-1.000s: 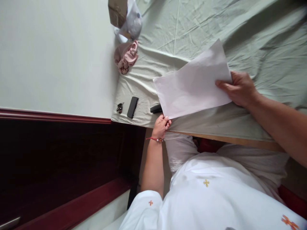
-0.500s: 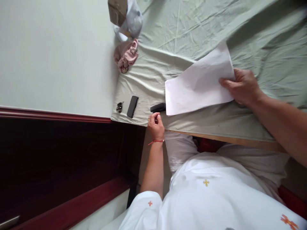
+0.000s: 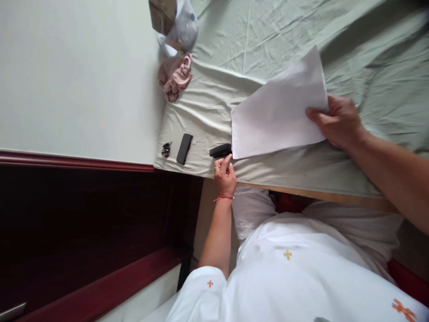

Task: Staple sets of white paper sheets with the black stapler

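Note:
My right hand [image 3: 340, 118] grips the right edge of white paper sheets [image 3: 278, 109], thumb on top and the other fingers underneath. The paper slants over the cloth, its far right corner raised. At its lower left corner lies a black stapler [image 3: 220, 150], one end against the paper's edge. My left hand [image 3: 225, 175] is just below the stapler at the table's front edge. Its index finger points toward the paper's corner, with the other fingers loosely bent. I see nothing held in it. A ring and a red string bracelet are on this hand and wrist.
A black phone [image 3: 184, 149] and a bunch of keys [image 3: 166, 150] lie on the left of the pale green tablecloth [image 3: 214, 98]. Farther back are a crumpled pink cloth [image 3: 176, 78], a plastic bag [image 3: 187, 29] and a cardboard box [image 3: 163, 15] by the white wall [image 3: 77, 80].
My left hand has moved slightly right and its index finger has stretched toward the paper's corner. The paper's far edge has risen a little; my right hand keeps its grip.

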Tool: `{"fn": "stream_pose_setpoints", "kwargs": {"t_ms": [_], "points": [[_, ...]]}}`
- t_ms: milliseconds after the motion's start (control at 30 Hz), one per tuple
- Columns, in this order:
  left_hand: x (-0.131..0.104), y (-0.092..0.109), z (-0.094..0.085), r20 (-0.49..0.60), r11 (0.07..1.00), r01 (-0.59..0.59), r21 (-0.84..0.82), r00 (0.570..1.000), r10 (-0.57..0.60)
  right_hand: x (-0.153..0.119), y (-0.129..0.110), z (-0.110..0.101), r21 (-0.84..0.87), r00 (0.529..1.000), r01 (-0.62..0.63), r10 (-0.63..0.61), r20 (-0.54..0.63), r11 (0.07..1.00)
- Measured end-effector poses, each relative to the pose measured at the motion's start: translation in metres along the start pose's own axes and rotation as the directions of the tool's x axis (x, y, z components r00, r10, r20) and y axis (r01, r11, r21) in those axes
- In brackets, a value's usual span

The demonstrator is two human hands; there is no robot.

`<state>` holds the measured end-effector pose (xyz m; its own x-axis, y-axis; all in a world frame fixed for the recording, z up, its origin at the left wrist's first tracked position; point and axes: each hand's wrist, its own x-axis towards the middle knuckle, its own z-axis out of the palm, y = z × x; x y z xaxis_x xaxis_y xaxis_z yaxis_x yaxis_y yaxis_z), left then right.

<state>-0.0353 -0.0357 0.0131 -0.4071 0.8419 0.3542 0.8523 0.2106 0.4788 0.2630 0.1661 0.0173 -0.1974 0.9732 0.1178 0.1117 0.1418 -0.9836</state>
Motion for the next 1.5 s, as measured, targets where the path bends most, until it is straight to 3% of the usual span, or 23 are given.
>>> {"fn": "stream_pose_setpoints", "kwargs": {"t_ms": [133, 333, 500, 633, 767, 867, 933, 1300, 1500], "points": [[0.003, 0.0, -0.001, 0.015, 0.998, -0.049, 0.045, 0.999, 0.048, -0.002, -0.004, 0.0, -0.016, 0.999, 0.014, -0.014, 0.029, 1.0], [0.007, 0.003, 0.001, 0.024, 0.994, 0.031, 0.109, 0.999, -0.034, -0.001, -0.005, 0.0, -0.043, 0.996, 0.013, -0.009, 0.094, 0.999], [0.011, 0.004, -0.006, -0.053, 0.987, 0.094, 0.13, 0.995, -0.088, 0.001, -0.001, 0.001, -0.133, 0.996, 0.059, -0.049, 0.08, 0.989], [0.028, 0.003, -0.017, -0.112, 0.978, 0.076, 0.194, 0.992, -0.055, 0.002, 0.004, 0.003, -0.149, 0.995, 0.083, -0.074, 0.063, 0.985], [0.051, -0.003, -0.018, 0.009, 0.963, 0.002, 0.27, 1.0, -0.004, 0.002, 0.006, 0.004, -0.13, 0.997, 0.051, -0.043, 0.068, 0.99], [0.061, -0.007, -0.014, 0.143, 0.97, -0.04, 0.24, 0.99, 0.005, 0.001, 0.006, 0.004, -0.078, 0.998, 0.013, -0.008, 0.067, 0.997], [0.061, -0.009, -0.012, 0.176, 0.976, -0.069, 0.208, 0.984, 0.032, 0.001, 0.005, 0.004, -0.053, 0.998, -0.001, 0.004, 0.067, 0.999], [0.055, -0.012, -0.018, 0.176, 0.977, -0.101, 0.189, 0.982, 0.068, 0.001, 0.004, 0.003, -0.033, 0.997, -0.02, 0.023, 0.068, 0.999], [0.078, -0.008, -0.022, 0.046, 0.986, -0.101, 0.135, 0.994, 0.096, 0.0, 0.001, 0.003, -0.029, 0.997, -0.017, 0.019, 0.078, 0.999]]}}
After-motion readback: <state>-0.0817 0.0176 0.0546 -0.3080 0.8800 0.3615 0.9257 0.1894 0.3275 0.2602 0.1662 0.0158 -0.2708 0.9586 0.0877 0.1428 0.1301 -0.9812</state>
